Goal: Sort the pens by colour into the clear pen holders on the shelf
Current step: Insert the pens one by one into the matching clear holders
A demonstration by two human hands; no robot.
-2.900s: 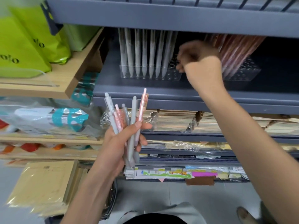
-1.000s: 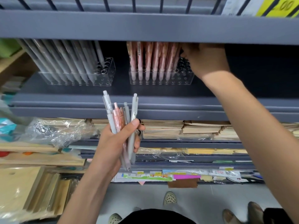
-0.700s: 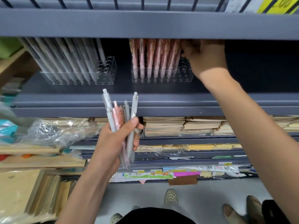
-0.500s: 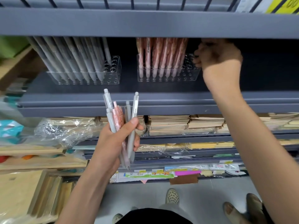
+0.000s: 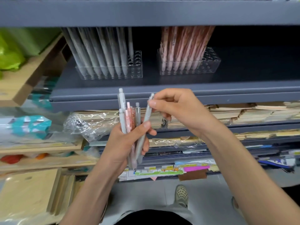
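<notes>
At far left, green packets sit on a wooden rack, apart from the job. On the grey metal shelf at your eye line stand 2 clear pen holders. The left holder carries a leaning row of grey pens and shows open sockets at its right end, which looks like the place for the next grey one.

Below the shelf edge, your left hand grips a bundle of pens, grey and pink mixed, tips down and clickers up. The fingers are curled round the barrels and the thumb lies across the front, so the unsorted stock stays fanned and each colour can be read at a glance.

Just beside the bundle, 1 grey pen tilts out to the right. Your right hand pinches its top end between thumb and fingertips, the other fingers curled; the lower barrel is in the left hand, under the thumb. That high grip suits drawing the pen upward and free of the rest.

The right holder holds the pink pens, with empty sockets at its far end. Stacks of paper goods fill the shelf beneath. Judging by the full rows, sorting looks well along, with a handful of pens left.
</notes>
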